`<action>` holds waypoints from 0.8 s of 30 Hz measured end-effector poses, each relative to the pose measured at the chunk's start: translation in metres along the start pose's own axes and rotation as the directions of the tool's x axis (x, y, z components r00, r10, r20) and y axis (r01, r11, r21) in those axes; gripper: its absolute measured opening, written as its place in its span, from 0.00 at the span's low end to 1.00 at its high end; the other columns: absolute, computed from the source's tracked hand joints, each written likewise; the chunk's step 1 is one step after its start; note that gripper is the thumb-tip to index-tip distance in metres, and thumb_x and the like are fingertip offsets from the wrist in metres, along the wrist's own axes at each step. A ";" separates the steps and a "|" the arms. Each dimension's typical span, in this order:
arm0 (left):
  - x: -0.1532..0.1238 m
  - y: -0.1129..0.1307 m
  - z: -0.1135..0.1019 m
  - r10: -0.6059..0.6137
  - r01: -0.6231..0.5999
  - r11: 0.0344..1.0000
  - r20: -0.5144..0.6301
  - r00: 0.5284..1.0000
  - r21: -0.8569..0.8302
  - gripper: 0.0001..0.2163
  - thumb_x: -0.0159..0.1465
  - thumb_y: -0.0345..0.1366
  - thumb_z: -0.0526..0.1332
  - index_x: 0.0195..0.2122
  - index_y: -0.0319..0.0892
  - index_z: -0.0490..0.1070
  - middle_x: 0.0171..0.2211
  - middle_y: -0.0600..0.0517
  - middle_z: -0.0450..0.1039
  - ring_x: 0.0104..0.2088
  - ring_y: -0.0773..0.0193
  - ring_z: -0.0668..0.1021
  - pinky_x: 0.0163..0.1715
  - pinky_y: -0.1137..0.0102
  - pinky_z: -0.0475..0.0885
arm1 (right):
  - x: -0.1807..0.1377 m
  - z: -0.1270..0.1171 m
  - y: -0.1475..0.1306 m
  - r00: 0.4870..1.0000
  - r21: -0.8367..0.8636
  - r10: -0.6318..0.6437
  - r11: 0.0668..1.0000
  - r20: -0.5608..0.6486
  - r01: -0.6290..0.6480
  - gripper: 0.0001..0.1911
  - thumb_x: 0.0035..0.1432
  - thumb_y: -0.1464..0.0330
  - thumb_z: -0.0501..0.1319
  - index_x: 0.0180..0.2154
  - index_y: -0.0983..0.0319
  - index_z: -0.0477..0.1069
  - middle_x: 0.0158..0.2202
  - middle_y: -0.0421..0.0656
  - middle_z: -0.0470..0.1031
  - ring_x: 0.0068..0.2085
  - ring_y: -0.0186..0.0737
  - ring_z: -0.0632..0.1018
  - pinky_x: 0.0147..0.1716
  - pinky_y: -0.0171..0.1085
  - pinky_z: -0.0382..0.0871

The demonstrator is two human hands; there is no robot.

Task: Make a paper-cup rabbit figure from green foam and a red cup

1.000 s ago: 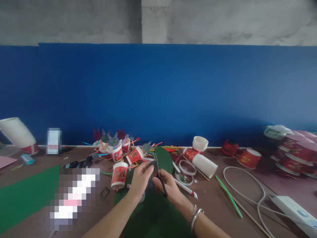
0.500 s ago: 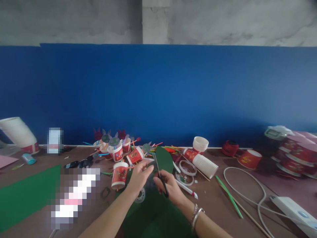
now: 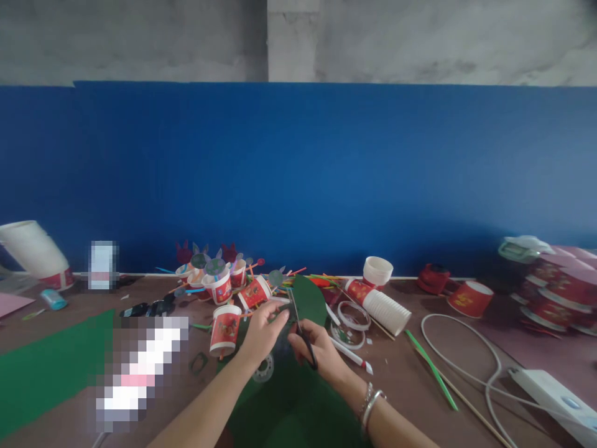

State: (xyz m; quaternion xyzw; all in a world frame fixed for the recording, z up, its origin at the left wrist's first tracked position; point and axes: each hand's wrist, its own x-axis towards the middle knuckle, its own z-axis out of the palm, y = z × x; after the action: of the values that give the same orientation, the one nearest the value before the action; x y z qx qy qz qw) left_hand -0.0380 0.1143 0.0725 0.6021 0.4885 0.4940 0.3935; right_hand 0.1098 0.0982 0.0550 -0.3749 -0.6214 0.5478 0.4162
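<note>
My right hand (image 3: 317,348) is closed on black-handled scissors (image 3: 298,320), whose blades point up and away into a dark green sheet (image 3: 308,298). My left hand (image 3: 263,330) pinches the left edge of that same sheet beside the blades. The sheet runs from its rounded top near the cups down under both forearms to the frame's bottom. A clear tape roll (image 3: 263,368) lies just under my left wrist. A bangle sits on my right wrist.
Red and white paper cups (image 3: 224,326) with paper flowers and coloured sticks crowd behind my hands. A lying cup stack (image 3: 382,308) and tape rings (image 3: 347,323) are to the right. White cable (image 3: 466,348), power strip (image 3: 555,395), another green sheet (image 3: 46,367) at left.
The hands and the green sheet shifted only slightly; the tape roll under my left wrist has come into view. The scissors stay in the sheet.
</note>
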 end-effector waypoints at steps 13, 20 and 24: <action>0.003 0.007 -0.008 0.007 -0.010 0.998 0.048 0.999 0.057 0.11 0.56 0.38 0.59 0.38 0.40 0.75 0.32 0.49 0.76 0.38 0.57 0.75 0.39 0.66 0.67 | 0.001 0.001 0.001 1.000 -0.036 0.014 0.999 0.010 -0.014 0.17 0.50 0.55 0.62 0.27 0.63 0.63 0.15 0.31 0.59 0.17 0.27 0.62 0.16 0.28 0.55; 0.004 0.000 -0.006 -0.027 0.026 0.999 0.022 0.999 0.034 0.11 0.57 0.38 0.58 0.38 0.40 0.74 0.36 0.49 0.76 0.41 0.56 0.75 0.42 0.66 0.67 | 0.001 0.000 0.002 1.000 -0.065 0.021 0.998 0.002 -0.021 0.18 0.50 0.54 0.61 0.26 0.62 0.63 0.14 0.31 0.59 0.16 0.27 0.61 0.15 0.28 0.54; 0.004 -0.003 -0.004 -0.038 0.038 0.999 0.027 0.999 0.003 0.13 0.58 0.40 0.57 0.39 0.39 0.73 0.36 0.49 0.76 0.40 0.57 0.75 0.41 0.67 0.68 | 0.002 0.000 0.003 0.999 -0.068 0.049 0.996 0.002 -0.049 0.18 0.49 0.55 0.62 0.26 0.62 0.63 0.14 0.31 0.60 0.15 0.27 0.62 0.15 0.28 0.54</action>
State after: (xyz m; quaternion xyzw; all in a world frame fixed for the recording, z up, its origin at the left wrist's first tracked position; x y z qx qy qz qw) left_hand -0.0426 0.1191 0.0714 0.5998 0.4952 0.4776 0.4086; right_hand 0.1094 0.1002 0.0524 -0.4031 -0.6310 0.5371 0.3885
